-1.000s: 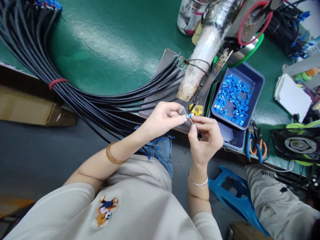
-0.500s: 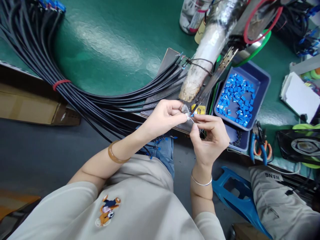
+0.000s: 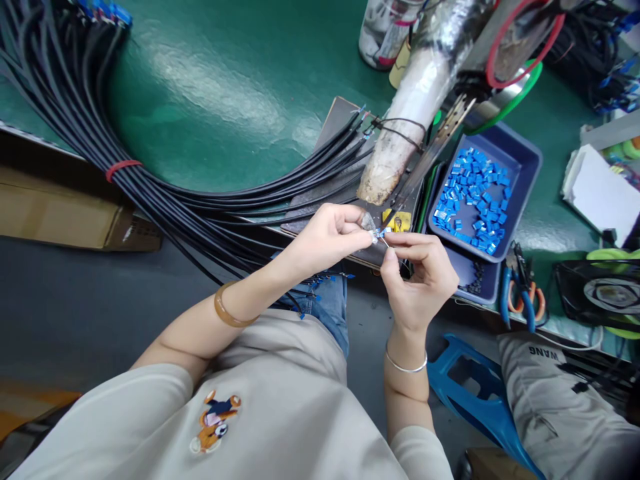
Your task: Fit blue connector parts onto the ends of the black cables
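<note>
My left hand (image 3: pixel 336 235) is closed in a pinch on a small blue connector (image 3: pixel 382 233) with fine wires at its end. A greyish scrap (image 3: pixel 369 221) shows at its fingertips; I cannot make out what it is. Opposite, my right hand (image 3: pixel 421 275) pinches a thin silvery wire (image 3: pixel 386 243), which looks like solder, between thumb and forefinger. The wire's tip is close to the connector. From above, the dark tip of a fixed soldering iron (image 3: pixel 391 217) comes down at the connector; whether they touch is unclear.
Black cables (image 3: pixel 165 193), tied with a red band, lie across the green table (image 3: pixel 210 87). A tray (image 3: pixel 527 160) of blue connectors stands right, pliers (image 3: pixel 520 287) beside it. A white wrapped tube (image 3: pixel 403 127) hangs over the work. A co-worker's leg (image 3: pixel 555 393) is at lower right.
The blue connector now shows more plainly between my fingertips, a little away from the iron's tip. Both hands have shifted only slightly and keep their pinches.
</note>
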A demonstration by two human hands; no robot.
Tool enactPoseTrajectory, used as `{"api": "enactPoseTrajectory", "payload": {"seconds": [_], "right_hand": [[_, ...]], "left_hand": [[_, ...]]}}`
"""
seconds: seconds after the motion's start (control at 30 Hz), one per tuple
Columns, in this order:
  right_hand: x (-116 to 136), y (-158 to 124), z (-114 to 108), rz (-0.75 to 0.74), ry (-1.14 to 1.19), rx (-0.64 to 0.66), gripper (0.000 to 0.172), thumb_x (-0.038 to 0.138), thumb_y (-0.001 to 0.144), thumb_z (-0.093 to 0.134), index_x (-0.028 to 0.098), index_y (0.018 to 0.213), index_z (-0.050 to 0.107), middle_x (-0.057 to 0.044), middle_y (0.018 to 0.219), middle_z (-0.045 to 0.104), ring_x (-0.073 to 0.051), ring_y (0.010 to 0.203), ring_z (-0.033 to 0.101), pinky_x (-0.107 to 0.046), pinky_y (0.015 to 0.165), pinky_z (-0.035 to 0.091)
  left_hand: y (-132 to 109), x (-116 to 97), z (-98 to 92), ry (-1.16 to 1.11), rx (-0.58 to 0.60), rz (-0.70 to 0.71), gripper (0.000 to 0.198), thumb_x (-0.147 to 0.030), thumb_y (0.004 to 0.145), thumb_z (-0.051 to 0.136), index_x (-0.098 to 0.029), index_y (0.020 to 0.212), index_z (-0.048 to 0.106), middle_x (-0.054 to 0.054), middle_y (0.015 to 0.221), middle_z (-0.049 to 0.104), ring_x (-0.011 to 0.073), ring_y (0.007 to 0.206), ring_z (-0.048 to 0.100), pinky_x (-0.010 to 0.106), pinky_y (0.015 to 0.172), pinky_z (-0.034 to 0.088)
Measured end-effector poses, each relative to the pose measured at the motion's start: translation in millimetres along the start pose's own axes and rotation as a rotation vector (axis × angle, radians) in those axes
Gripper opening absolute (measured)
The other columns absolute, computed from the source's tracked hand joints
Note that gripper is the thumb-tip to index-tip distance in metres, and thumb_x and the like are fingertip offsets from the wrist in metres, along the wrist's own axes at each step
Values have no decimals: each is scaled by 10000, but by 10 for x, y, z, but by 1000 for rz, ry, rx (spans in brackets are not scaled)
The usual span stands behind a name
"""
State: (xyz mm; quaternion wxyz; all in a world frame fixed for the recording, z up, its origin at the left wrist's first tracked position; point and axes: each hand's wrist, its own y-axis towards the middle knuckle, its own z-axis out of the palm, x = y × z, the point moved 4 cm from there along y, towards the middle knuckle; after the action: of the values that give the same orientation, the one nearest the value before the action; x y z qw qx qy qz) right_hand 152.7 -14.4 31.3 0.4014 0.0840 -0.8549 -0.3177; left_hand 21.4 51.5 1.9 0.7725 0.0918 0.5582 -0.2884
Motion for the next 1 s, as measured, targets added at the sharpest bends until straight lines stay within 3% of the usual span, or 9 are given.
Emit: {"api": "enactPoseTrajectory", "payload": {"seconds": [0.57, 1.0], "right_hand": [[34, 20, -8, 1, 2, 8, 144, 94, 813, 675, 217, 775, 611, -2, 903, 730, -160, 844, 704, -331, 763, 581], [97, 44, -19, 8, -86, -17, 144, 99, 801, 704, 228, 778, 645, 9, 887, 718, -155, 831, 693, -322, 756, 572]], "left_hand": [[10, -20, -18, 31, 23, -34, 43, -162, 737, 618, -119, 735, 621, -29, 580, 541, 52, 514, 441, 196, 531, 318], [-12, -49, 6, 44, 20, 16, 35, -163, 749, 617, -134, 731, 609, -24, 595, 538, 60, 530, 438, 208, 528, 318]]}}
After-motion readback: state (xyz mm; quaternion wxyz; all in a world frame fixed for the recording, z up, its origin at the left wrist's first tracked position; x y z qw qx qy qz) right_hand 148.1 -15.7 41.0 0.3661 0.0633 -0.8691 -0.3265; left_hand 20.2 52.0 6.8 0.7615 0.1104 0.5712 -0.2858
